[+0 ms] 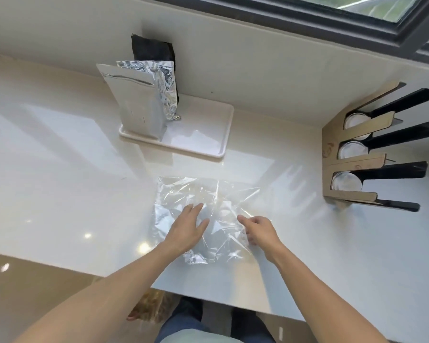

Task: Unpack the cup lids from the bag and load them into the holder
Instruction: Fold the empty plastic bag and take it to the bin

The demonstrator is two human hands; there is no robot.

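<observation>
The bag (203,214) lies flat at 6 o'clock, seemingly empty. The left hand (187,230) presses it with straight fingers; the right hand (258,231) pinches its edge. The holder (332,154) at 3 o'clock has lids (349,149). Probably only clearing the bag remains.

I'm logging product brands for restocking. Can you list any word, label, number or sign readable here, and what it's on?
No text can be read.
Wooden holder: faint brownish round marks on its front, too blurred to read.
Silver foil pouch: a few tiny dark marks, too small to read.
Clear plastic bag: no print visible.
</observation>
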